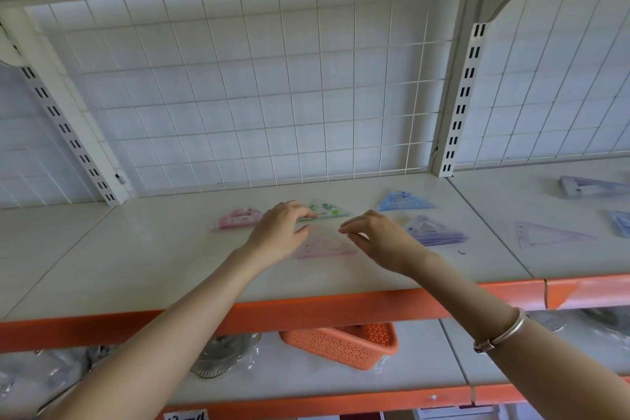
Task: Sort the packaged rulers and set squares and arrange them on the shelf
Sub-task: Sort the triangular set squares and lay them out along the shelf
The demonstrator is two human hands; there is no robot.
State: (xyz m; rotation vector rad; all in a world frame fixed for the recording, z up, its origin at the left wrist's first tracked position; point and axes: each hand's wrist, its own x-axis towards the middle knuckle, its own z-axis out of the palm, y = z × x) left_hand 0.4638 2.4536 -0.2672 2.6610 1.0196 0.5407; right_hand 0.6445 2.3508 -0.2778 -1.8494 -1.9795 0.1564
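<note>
A pale pink transparent set square [329, 246] in its clear packet lies flat on the white shelf [163, 249], between my two hands. My left hand [281, 232] hovers at its left corner, fingers loosely curved, thumb and forefinger apart. The forefinger reaches toward a green packaged set square [329, 209] behind. My right hand [376, 238] is at the packet's right side, its relaxed fingertips at the upper edge. A pink packaged set [236, 217] lies to the left. A blue one [404, 201] and a purple stack [434, 232] lie to the right.
On the right shelf section lie a clear violet set square [545, 235], a lavender pack [586, 186] and a blue pack [622, 222]. A wire grid panel [259, 89] backs the shelf. Below the orange front edge [306, 312] sit an orange basket [344, 344] and glassware [221, 355].
</note>
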